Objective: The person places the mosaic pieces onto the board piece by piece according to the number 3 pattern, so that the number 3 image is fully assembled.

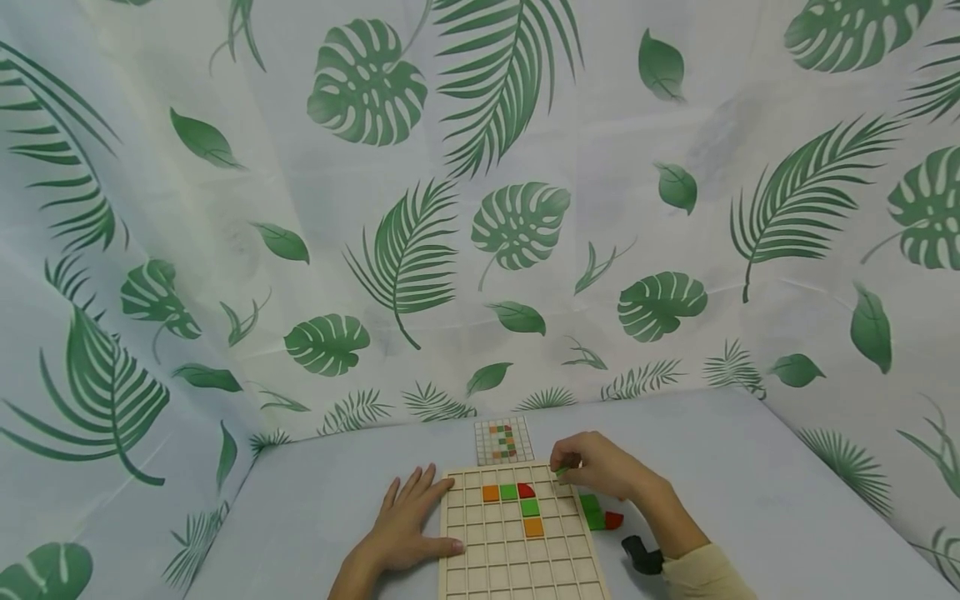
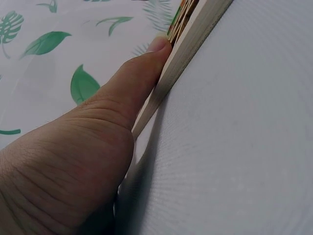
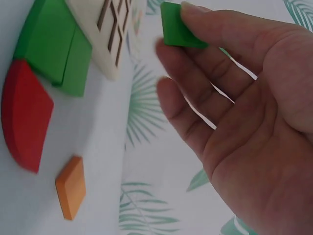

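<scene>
My right hand pinches a green square tile between thumb and fingers, above the far right corner of a wooden grid board. My left hand lies spread at the board's left side, its thumb touching the edge. In the board's upper part, an orange tile, a green tile and a red rounded tile form a row. Below the red one come another green tile and another orange tile.
Beyond the board lies a printed grid card with coloured squares. Loose green tiles, a red rounded piece and an orange tile lie right of the board. A black object is near my right forearm. Leaf-printed cloth surrounds the table.
</scene>
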Action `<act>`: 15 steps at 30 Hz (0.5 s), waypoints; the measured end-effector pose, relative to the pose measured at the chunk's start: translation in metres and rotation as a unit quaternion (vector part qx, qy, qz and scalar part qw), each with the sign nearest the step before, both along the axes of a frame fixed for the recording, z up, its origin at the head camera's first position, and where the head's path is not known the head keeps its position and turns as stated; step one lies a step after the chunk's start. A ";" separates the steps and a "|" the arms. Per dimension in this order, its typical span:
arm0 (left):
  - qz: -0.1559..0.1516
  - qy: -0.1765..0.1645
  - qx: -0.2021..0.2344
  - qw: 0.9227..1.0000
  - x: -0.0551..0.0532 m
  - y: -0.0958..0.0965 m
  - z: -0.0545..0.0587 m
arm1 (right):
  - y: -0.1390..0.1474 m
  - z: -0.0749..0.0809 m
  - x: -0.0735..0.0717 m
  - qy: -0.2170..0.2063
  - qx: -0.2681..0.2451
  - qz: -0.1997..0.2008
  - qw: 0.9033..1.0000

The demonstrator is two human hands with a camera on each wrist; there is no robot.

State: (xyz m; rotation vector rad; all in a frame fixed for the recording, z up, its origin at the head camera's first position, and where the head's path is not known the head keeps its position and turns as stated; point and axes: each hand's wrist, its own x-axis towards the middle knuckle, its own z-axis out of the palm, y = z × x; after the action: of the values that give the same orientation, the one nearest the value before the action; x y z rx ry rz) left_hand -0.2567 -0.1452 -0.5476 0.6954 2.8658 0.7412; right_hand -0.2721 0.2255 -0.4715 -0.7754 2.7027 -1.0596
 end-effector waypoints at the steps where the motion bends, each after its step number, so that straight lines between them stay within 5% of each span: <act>1: 0.000 0.000 0.000 1.000 0.000 0.000 0.000 | -0.002 0.000 0.000 0.001 -0.001 0.001 1.000; 15: -0.004 0.002 0.000 1.000 -0.001 -0.001 -0.002 | -0.031 -0.004 0.005 -0.005 -0.040 0.033 0.999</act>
State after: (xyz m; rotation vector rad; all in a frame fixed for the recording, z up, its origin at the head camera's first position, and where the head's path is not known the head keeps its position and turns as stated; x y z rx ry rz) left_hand -0.2581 -0.1466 -0.5493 0.7088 2.8649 0.7404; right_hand -0.2672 0.1946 -0.4753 -0.8619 2.6210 -1.1589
